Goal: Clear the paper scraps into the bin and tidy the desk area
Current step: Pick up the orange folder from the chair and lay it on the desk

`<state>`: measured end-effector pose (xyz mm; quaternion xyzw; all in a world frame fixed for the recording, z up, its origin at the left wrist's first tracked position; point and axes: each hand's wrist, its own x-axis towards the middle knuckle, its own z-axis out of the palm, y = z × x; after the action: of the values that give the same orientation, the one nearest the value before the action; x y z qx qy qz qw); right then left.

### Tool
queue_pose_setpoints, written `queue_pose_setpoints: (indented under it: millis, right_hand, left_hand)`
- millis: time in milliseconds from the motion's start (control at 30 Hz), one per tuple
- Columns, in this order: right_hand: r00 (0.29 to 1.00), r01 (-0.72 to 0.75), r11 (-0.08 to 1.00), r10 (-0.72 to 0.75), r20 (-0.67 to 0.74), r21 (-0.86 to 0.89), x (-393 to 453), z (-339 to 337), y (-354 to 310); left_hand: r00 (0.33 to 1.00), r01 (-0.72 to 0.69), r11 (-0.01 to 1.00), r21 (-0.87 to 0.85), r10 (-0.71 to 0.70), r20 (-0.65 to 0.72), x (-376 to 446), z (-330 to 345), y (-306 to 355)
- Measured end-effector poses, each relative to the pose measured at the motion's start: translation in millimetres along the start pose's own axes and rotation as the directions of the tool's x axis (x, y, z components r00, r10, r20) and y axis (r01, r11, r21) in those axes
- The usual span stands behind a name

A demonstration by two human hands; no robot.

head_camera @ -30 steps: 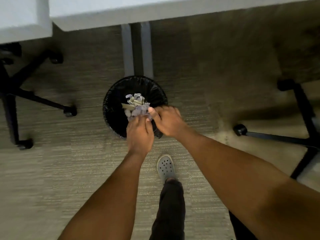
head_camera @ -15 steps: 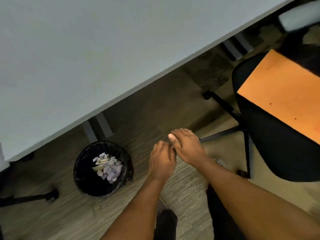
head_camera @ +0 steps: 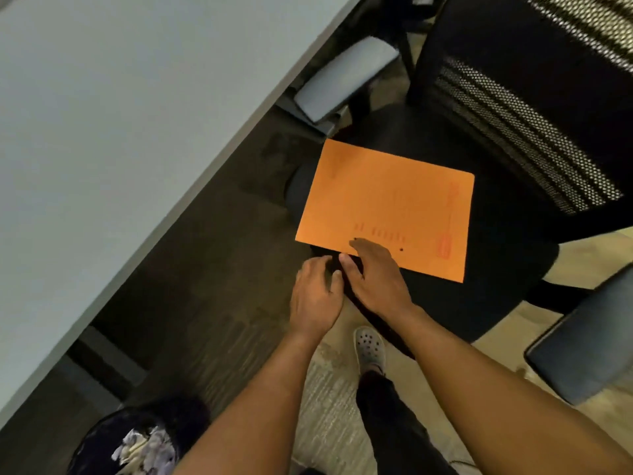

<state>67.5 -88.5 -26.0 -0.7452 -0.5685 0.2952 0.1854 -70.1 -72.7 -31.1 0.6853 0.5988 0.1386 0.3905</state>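
An orange envelope with faint red print lies on the black seat of a chair whose black mesh back shows pale stripes at far right. The desk at left is light grey, the carpet grey-brown and streaked. Near left, white and lilac paper scraps fill the black bin; the shoe is grey, dotted with holes.
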Motion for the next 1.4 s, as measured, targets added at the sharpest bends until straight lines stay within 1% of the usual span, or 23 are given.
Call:
queue_pose_setpoints:
  millis: [33, 67, 100, 133, 167, 200, 233, 267, 367, 433, 500, 567, 633, 733, 800, 833, 867, 967, 1033, 1133, 1333, 1400]
  right_hand:
    - [1.000, -0.030, 1.000, 0.030, -0.005, -0.001, 10.9, -10.0, 13.6]
    - [0.998, -0.070, 0.998, 0.070, -0.003, -0.001, 22.7, -19.8, 27.7]
    - [0.993, -0.114, 0.993, 0.114, 0.001, 0.001, 35.8, -29.8, 42.0]
    - [0.989, -0.149, 0.989, 0.149, 0.002, -0.004, 49.9, -39.3, 56.2]
    - [0.985, -0.173, 0.985, 0.173, -0.002, -0.020, 65.0, -48.6, 70.1]
    - [0.981, -0.194, 0.980, 0.194, -0.008, -0.047, 80.4, -57.5, 82.8]
    - [0.976, -0.218, 0.973, 0.218, -0.013, -0.079, 96.1, -66.2, 94.4]
    - [0.970, -0.243, 0.963, 0.243, -0.016, -0.115, 112.0, -74.0, 104.4]
    - [0.961, -0.271, 0.937, 0.278, 0.000, -0.222, 155.1, -93.0, 127.5]
    - [0.957, -0.265, 0.922, 0.286, 0.037, -0.281, 176.2, -101.8, 138.8]
    - [0.953, -0.262, 0.908, 0.297, 0.062, -0.326, 189.2, -108.0, 145.7]
    - [0.952, -0.260, 0.895, 0.299, 0.056, -0.363, 196.8, -113.1, 149.3]
    - [0.939, -0.286, 0.885, 0.334, 0.075, -0.367, 199.1, -118.3, 148.5]
    - [0.868, -0.372, 0.873, 0.447, 0.214, -0.316, 186.2, -123.6, 149.2]
    - [0.827, -0.417, 0.869, 0.485, 0.285, -0.267, 167.3, -125.4, 150.7]
    - [0.814, -0.449, 0.866, 0.499, 0.299, -0.222, 156.3, -125.9, 150.2]
    - [0.805, -0.474, 0.861, 0.508, 0.305, -0.182, 145.1, -125.9, 148.7]
    - [0.790, -0.523, 0.844, 0.533, 0.304, -0.122, 111.4, -127.1, 137.1]
    - [0.791, -0.550, 0.832, 0.546, 0.276, -0.070, 88.7, -127.6, 122.6]
    - [0.791, -0.581, 0.814, 0.563, 0.240, 0.005, 54.8, -128.6, 94.9]
    - [0.816, -0.576, 0.794, 0.545, 0.193, 0.195, -23.5, -130.8, 29.1]
    - [0.818, -0.575, 0.770, 0.546, 0.181, 0.277, -51.9, -134.1, 6.7]
  left_hand:
    - [0.995, 0.098, 0.989, -0.110, -0.097, 0.013, 12.2, 9.2, 11.6]
    - [0.970, 0.242, 0.938, -0.246, -0.236, 0.054, 24.3, 17.7, 23.9]
    - [0.918, 0.394, 0.829, -0.396, -0.376, 0.126, 36.3, 26.9, 34.6]
    - [0.848, 0.520, 0.683, -0.512, -0.486, 0.212, 46.5, 35.4, 45.3]
    - [0.779, 0.603, 0.541, -0.586, -0.557, 0.287, 55.6, 43.7, 55.4]
    - [0.719, 0.653, 0.426, -0.626, -0.607, 0.337, 62.9, 51.0, 64.8]
    - [0.666, 0.684, 0.333, -0.649, -0.649, 0.368, 68.8, 57.3, 73.7]
    - [0.619, 0.704, 0.272, -0.656, -0.687, 0.381, 73.6, 62.7, 81.3]
    - [0.467, 0.759, 0.156, -0.632, -0.807, 0.362, 84.2, 75.0, 97.4]
    - [0.377, 0.771, 0.064, -0.633, -0.847, 0.374, 89.2, 78.2, 104.1]
    - [0.346, 0.767, 0.012, -0.641, -0.850, 0.398, 93.2, 80.4, 106.4]
    - [0.354, 0.765, 0.000, -0.644, -0.836, 0.419, 93.3, 83.2, 103.7]
    - [0.370, 0.757, -0.007, -0.653, -0.819, 0.438, 88.7, 85.5, 95.7]
    - [0.393, 0.739, -0.028, -0.673, -0.793, 0.465, 73.9, 91.7, 79.9]
    - [0.417, 0.726, -0.037, -0.686, -0.770, 0.483, 60.4, 91.2, 72.6]
    - [0.442, 0.716, -0.024, -0.698, -0.758, 0.480, 52.8, 88.5, 68.7]
    - [0.476, 0.708, 0.011, -0.707, -0.746, 0.465, 45.0, 84.4, 64.8]
    - [0.567, 0.683, 0.144, -0.716, -0.722, 0.396, 23.2, 62.1, 55.9]
    - [0.589, 0.681, 0.209, -0.702, -0.726, 0.356, 8.7, 41.5, 54.2]
    - [0.591, 0.693, 0.268, -0.669, -0.742, 0.316, -13.8, 11.6, 56.2]
    - [0.683, 0.582, 0.315, -0.750, -0.690, 0.240, -66.9, -56.9, 70.9]
    - [0.719, 0.553, 0.358, -0.752, -0.661, 0.213, -91.6, -80.5, 71.8]
